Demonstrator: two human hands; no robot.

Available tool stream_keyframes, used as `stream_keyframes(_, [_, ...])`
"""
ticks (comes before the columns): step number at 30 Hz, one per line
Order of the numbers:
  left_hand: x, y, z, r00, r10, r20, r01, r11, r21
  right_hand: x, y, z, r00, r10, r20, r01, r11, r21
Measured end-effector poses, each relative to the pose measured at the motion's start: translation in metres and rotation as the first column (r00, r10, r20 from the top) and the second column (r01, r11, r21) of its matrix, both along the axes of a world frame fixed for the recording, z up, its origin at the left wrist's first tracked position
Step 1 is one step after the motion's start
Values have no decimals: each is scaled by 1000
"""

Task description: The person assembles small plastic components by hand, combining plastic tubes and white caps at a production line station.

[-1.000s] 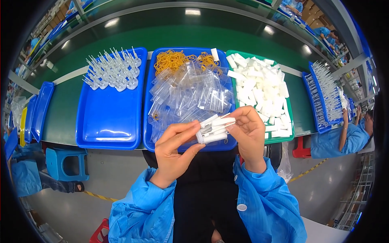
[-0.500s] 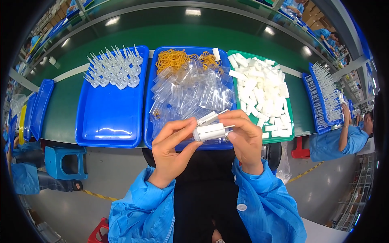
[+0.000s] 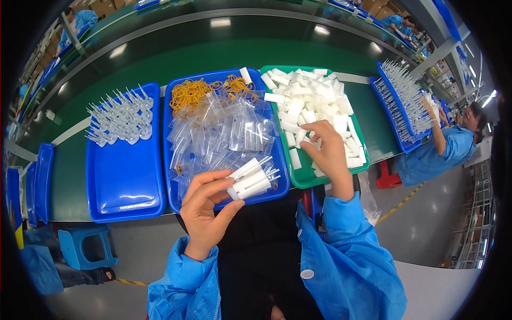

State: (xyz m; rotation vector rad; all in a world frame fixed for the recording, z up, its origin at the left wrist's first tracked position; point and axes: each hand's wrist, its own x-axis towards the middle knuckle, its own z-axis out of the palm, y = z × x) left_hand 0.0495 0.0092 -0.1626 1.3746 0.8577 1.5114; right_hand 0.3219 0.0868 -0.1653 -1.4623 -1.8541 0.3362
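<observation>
Over the near side of the middle blue tray [image 3: 281, 170], the left hand [image 3: 205, 214] pinches a bundle of white pieces [image 3: 250, 180] between thumb and fingers, which partly hide it. The right hand [image 3: 330, 151], thumb and forefinger slightly parted, is at white blocks [image 3: 306, 96] in the green tray [image 3: 305, 175]; I cannot tell whether it grips one. Clear sleeves [image 3: 213, 128] overlap beyond.

Matt white blocks [image 3: 322, 93], perhaps foam, lie around the right fingers [image 3: 320, 126] — glossy clear plastic sleeves [image 3: 213, 128] beyond the left fingers [image 3: 205, 177].
</observation>
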Motion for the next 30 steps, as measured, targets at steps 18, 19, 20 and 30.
stream_keyframes(18, [6,-1,-4,992,98,-82,-97,995,10,-4,-10,-17,803,53,-593,-55,998,15])
stream_keyframes(19, [8,0,-4,996,52,-74,-50,998,27,-7,-13,-11,766,79,-638,-111,994,-11])
stream_keyframes(20, [9,1,-4,996,44,-74,-42,999,33,-7,-16,-10,745,92,-661,-132,991,-11])
stream_keyframes(30, [20,-1,0,994,28,-105,-24,999,35,-19,-34,12,432,171,-886,-346,938,13])
